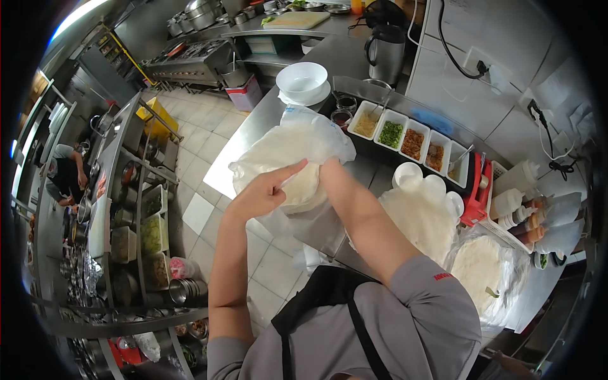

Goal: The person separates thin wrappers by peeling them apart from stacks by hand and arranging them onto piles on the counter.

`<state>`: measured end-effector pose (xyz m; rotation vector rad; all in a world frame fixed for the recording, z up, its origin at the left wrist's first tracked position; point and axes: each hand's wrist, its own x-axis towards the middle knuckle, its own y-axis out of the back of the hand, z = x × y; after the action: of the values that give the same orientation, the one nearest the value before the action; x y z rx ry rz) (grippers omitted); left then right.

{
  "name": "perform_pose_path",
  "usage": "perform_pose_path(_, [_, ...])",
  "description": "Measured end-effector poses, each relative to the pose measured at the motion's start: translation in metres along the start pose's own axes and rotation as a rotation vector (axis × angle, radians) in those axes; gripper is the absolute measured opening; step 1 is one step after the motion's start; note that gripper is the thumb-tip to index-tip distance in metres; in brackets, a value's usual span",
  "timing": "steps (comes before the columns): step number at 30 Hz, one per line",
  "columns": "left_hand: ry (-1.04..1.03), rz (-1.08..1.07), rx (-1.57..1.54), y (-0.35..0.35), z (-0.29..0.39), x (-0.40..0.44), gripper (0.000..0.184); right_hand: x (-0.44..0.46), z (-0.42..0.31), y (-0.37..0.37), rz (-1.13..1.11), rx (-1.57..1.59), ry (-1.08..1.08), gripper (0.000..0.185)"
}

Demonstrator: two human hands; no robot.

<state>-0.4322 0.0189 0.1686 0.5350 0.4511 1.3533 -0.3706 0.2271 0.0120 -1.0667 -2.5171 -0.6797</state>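
A pale round sheet of what looks like dough [305, 188] lies in a clear plastic bag [259, 149] at the counter's edge. My left hand [261, 192] is at its left side, index finger stretched out onto the pale sheet and the other fingers curled, apparently holding nothing. My right hand [325, 166] reaches to the sheet's right side. From the wrist on it goes into or behind the plastic and pale sheet, so its fingers are hidden.
White bowls [303, 81] are stacked beyond the bag. Topping containers [413, 140] line the wall side. More pale sheets [418, 218] lie to the right, near a red tape dispenser [478, 190] and squeeze bottles [508, 201]. A co-worker [66, 174] stands at the far left.
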Motion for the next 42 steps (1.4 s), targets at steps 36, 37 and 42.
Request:
perform_pose_path(36, [-0.043,0.282,0.924,-0.204,-0.086,0.067,0.049,-0.371,-0.19,0.171,0.554,-0.046,-0.515,0.021])
perform_pose_path(37, [0.016,0.225,0.862,-0.208,-0.077,0.065,0.046,-0.392,-0.195,0.185,0.593,-0.151,-0.517,0.02])
perform_pose_path(42, [-0.252,0.307,0.234,-0.254,0.015,0.056,0.027,-0.502,-0.229,0.262,0.762,-0.553,-0.632,0.016])
